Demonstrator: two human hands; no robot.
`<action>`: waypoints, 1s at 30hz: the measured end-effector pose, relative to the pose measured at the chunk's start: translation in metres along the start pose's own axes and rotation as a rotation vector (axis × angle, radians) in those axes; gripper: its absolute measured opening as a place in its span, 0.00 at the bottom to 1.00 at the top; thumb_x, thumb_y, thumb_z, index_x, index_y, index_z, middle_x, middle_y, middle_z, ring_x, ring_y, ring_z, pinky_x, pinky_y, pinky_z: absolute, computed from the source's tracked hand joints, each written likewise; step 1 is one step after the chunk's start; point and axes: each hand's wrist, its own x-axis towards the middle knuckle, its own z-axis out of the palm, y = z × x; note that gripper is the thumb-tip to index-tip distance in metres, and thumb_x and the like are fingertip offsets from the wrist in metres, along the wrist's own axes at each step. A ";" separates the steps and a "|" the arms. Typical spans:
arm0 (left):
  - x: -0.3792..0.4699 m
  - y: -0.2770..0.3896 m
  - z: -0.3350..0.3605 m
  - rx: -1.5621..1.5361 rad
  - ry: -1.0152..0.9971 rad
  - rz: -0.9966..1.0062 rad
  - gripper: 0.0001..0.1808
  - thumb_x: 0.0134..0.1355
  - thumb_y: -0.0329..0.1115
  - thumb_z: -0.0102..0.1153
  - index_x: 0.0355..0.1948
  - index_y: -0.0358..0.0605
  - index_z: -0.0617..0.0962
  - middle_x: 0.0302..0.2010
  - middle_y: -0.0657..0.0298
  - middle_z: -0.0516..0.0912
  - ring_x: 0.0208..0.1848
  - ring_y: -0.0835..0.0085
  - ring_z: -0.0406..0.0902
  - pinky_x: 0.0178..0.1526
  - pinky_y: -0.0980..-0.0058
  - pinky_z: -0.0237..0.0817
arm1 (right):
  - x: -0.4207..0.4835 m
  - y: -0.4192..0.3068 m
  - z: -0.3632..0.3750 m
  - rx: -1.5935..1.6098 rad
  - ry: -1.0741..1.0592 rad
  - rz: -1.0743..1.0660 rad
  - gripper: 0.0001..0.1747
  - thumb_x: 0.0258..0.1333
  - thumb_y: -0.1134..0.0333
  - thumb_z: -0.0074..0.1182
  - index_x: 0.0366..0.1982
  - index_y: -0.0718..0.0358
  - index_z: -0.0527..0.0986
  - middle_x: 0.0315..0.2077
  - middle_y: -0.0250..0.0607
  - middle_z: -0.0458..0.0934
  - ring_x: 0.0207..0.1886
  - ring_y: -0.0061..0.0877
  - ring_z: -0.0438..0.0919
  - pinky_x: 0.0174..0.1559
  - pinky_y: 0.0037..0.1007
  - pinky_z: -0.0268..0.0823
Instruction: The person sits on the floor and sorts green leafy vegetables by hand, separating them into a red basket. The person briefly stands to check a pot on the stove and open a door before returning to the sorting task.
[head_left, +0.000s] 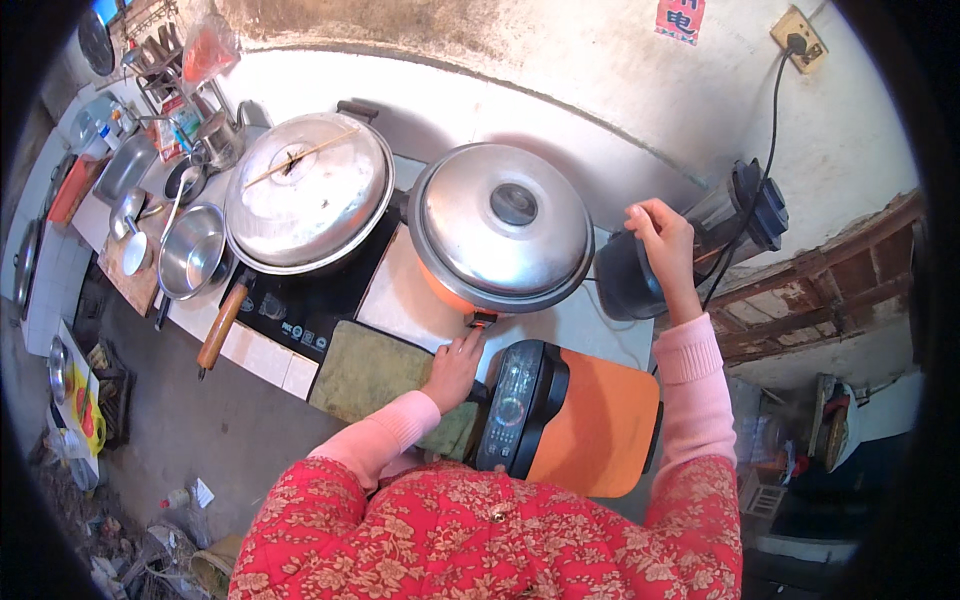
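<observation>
My left hand (454, 369) reaches forward with its fingers stretched out. Its fingertips touch or nearly touch the small dark control (481, 320) on the front of an orange electric pot (442, 291). A domed metal lid (480, 225) with a black knob (514, 203) covers that pot. To the pot's right, my right hand (664, 238) is raised with loosely bent fingers and nothing visible in them. Behind and below it stands a dark appliance base (630, 277), beside a blender-like jug (720, 210). Under my left wrist lies a green cloth-like mat (375, 367).
A lidded pan (307, 195) with a wooden handle (225, 324) rests on a black induction cooktop (300, 307). An orange-topped appliance (600, 420) with a control panel (510, 412) sits close before me. A steel bowl (193, 251) stands left. A black cord (776, 112) hangs from the wall socket (801, 41).
</observation>
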 end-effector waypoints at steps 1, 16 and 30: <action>-0.001 -0.001 0.000 0.004 0.010 0.002 0.31 0.45 0.29 0.52 0.54 0.38 0.66 0.58 0.55 0.64 0.51 0.65 0.65 0.43 0.71 0.61 | 0.000 0.001 -0.005 0.018 0.009 -0.029 0.10 0.53 0.65 0.53 0.28 0.67 0.77 0.18 0.36 0.78 0.23 0.14 0.74 0.28 0.19 0.65; -0.005 -0.011 0.013 0.100 -0.044 0.024 0.30 0.47 0.28 0.48 0.55 0.36 0.65 0.56 0.58 0.65 0.53 0.67 0.64 0.44 0.72 0.58 | -0.014 0.008 -0.052 0.115 0.041 -0.054 0.12 0.58 0.64 0.50 0.29 0.66 0.77 0.22 0.32 0.78 0.26 0.12 0.74 0.28 0.16 0.64; 0.001 -0.010 0.009 -0.059 -0.155 -0.033 0.37 0.45 0.26 0.51 0.60 0.42 0.60 0.61 0.55 0.61 0.56 0.62 0.65 0.47 0.64 0.62 | 0.016 0.001 -0.123 -0.042 0.290 -0.089 0.11 0.56 0.65 0.51 0.27 0.64 0.77 0.20 0.31 0.78 0.25 0.13 0.75 0.27 0.17 0.65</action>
